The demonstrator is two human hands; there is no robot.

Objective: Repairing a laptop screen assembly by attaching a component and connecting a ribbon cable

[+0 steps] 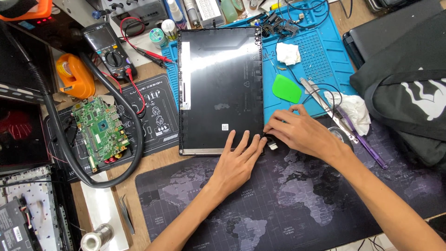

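A black flat display panel (218, 83) lies face down in the middle of the bench, partly on a blue work mat (320, 60). My left hand (239, 160) rests flat with fingers spread on the panel's near right corner. My right hand (299, 132) is just to the right of that corner, its fingertips pinched at the panel's edge by a small black connector piece (272, 145). Whether the fingers grip the piece is unclear.
A green circuit board (100, 132) and a multimeter (109, 49) with red leads lie at left, ringed by a thick black hose. A green plastic pick (286, 88), tweezers (325, 104), white tissues (353, 109) and a black bag (409, 93) lie at right. A dark map-printed desk mat (288, 204) covers the front.
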